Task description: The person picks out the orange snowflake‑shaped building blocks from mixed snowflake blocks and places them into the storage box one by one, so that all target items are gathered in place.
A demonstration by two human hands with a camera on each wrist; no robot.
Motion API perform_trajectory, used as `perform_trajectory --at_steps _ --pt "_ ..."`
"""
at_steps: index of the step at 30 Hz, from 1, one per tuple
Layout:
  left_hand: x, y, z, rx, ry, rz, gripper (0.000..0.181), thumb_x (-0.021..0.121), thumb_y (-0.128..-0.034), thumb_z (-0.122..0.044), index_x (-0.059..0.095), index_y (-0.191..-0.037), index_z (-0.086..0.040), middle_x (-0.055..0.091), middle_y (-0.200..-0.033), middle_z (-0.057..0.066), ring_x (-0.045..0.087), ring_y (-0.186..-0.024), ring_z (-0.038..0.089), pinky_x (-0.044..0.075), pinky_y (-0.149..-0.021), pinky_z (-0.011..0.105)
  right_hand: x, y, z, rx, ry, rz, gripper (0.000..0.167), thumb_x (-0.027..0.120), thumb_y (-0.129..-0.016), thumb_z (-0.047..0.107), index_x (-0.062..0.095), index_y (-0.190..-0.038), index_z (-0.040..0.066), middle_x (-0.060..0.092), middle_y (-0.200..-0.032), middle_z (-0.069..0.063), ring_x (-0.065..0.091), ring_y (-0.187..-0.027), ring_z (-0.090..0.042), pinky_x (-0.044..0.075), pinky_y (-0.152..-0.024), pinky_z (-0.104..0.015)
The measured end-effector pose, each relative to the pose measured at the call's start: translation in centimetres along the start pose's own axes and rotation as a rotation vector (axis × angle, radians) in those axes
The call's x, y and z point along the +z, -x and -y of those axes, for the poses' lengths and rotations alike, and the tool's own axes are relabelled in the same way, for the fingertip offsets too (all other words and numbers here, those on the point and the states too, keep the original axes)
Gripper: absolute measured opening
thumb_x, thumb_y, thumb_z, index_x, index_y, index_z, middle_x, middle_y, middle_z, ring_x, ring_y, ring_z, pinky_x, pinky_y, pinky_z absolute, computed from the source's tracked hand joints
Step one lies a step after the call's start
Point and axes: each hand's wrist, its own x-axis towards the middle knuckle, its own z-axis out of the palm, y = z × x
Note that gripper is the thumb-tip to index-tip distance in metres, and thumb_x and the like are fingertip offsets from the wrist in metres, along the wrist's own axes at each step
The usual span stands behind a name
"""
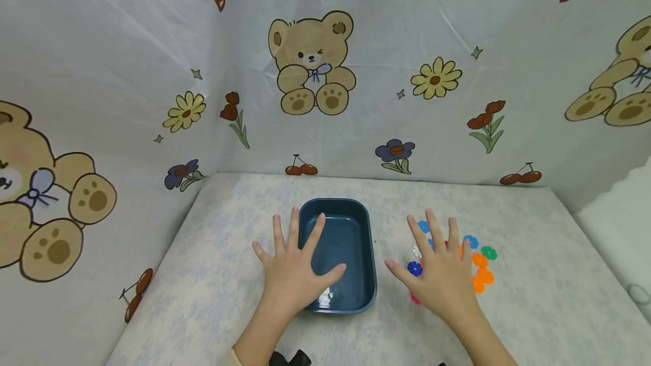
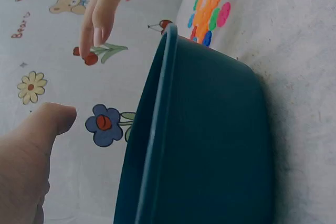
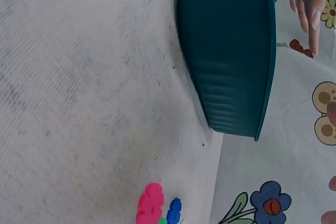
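My left hand (image 1: 295,270) is held over the left side of a dark teal plastic tray (image 1: 351,258), fingers spread wide and holding nothing. In the left wrist view its thumb stands apart from the tray's rim (image 2: 167,61). To the right, my right hand (image 1: 445,275) is spread above a scatter of small flower-shaped plastic pieces and covers some of them. Around it show orange pieces (image 1: 486,275), a green piece (image 1: 489,252), a dark blue piece (image 1: 414,268) and a white one. The right wrist view shows a pink piece (image 3: 151,205).
A pale mottled cloth covers the table (image 1: 534,298). Behind and to the left hangs a white curtain (image 1: 366,27) printed with bears, flowers and cherries. A black object (image 1: 300,358) shows at the near edge, close to the left forearm.
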Motion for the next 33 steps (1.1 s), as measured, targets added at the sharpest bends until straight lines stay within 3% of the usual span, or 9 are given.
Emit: perform_trajectory --at_steps 6,10,15,19,24,28,33 --pt "0.3 0.2 0.6 -0.008 0.001 0.012 0.101 0.051 -0.0757 -0.086 0.004 -0.157 -0.047 -0.002 -0.169 0.007 -0.005 -0.152 0.046 0.007 -0.099 0.088 0.0 0.1 -0.7 0.000 0.004 0.009 0.094 0.060 -0.083 0.072 0.026 -0.158 0.028 0.015 -0.167 -0.011 0.007 -0.149 -0.051 0.015 -0.107 -0.080" --pt "0.9 0.6 1.3 -0.010 0.045 0.055 0.105 0.050 -0.0757 -0.087 -0.002 -0.157 -0.045 -0.004 -0.168 0.009 -0.009 -0.153 0.043 0.007 -0.102 0.086 -0.3 0.3 -2.1 0.013 -0.019 0.032 0.091 0.059 -0.086 0.068 0.025 -0.159 0.025 0.021 -0.165 -0.014 0.011 -0.148 -0.052 0.019 -0.107 -0.079" --pt "1.8 1.6 2.5 -0.012 0.140 0.132 0.114 0.053 -0.0745 -0.087 -0.004 -0.159 -0.036 -0.007 -0.167 0.012 -0.008 -0.154 0.039 0.010 -0.113 0.077 -0.4 0.5 -4.9 0.013 0.012 0.041 0.083 0.064 -0.090 0.054 0.033 -0.155 0.014 0.037 -0.155 -0.023 0.028 -0.138 -0.057 0.028 -0.101 -0.079" --pt "2.5 2.5 3.5 -0.004 0.266 0.183 0.126 0.064 -0.0688 -0.084 -0.004 -0.160 -0.031 -0.006 -0.167 0.013 -0.004 -0.155 0.038 0.019 -0.116 0.070 -0.4 0.3 -7.2 0.028 0.010 0.085 0.070 0.070 -0.090 0.038 0.045 -0.146 0.004 0.047 -0.144 -0.027 0.038 -0.128 -0.057 0.037 -0.093 -0.078" --pt "3.3 3.2 4.2 0.011 0.455 0.238 0.141 0.079 -0.0583 -0.077 -0.008 -0.160 -0.031 -0.005 -0.168 0.014 0.000 -0.155 0.036 0.030 -0.111 0.069 0.5 -0.2 -9.7 0.062 0.000 0.197 0.053 0.071 -0.089 0.027 0.058 -0.133 0.001 0.051 -0.134 -0.031 0.043 -0.118 -0.058 0.042 -0.087 -0.075" --pt "4.0 3.1 4.3 -0.009 0.583 0.265 0.148 0.085 -0.0540 -0.072 -0.012 -0.158 -0.032 -0.006 -0.168 0.007 0.000 -0.155 0.028 0.026 -0.117 0.062 1.1 -0.4 -11.3 0.091 0.010 0.269 0.051 0.072 -0.089 0.025 0.059 -0.131 -0.001 0.052 -0.131 -0.032 0.044 -0.113 -0.059 0.046 -0.083 -0.073" --pt "4.9 2.9 4.4 -0.063 0.761 0.255 0.149 0.090 -0.0509 -0.065 -0.015 -0.154 -0.042 -0.005 -0.169 -0.003 0.004 -0.154 0.019 0.021 -0.121 0.057 1.4 -0.7 -13.0 0.107 0.030 0.276 0.049 0.070 -0.089 0.021 0.058 -0.130 -0.003 0.053 -0.125 -0.033 0.046 -0.105 -0.058 0.049 -0.078 -0.067"
